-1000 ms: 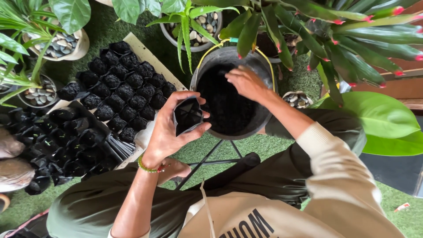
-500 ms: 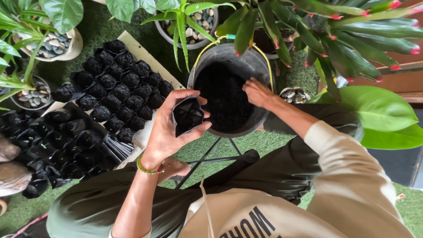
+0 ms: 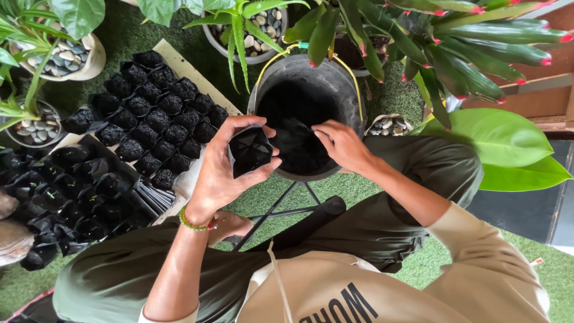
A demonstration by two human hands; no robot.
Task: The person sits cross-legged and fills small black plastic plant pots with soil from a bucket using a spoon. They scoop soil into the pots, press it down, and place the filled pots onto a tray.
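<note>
Both hands work apart: the left hand (image 3: 224, 170) clasps a small black nursery bag (image 3: 250, 149), mouth up and open, at the rim of the soil bucket (image 3: 306, 122); the right hand (image 3: 342, 143) reaches over the rim with fingers loosely curled, whether around soil I cannot tell. Bag and bucket touch, the bag on the left, so the right hand is nearer the soil. Filled bags (image 3: 158, 116) sit on a tray further left, potted plants (image 3: 245, 24) behind, nothing between.

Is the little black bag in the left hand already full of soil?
No, the small black bag in the left hand is open and shows only its empty folded bottom.
</note>
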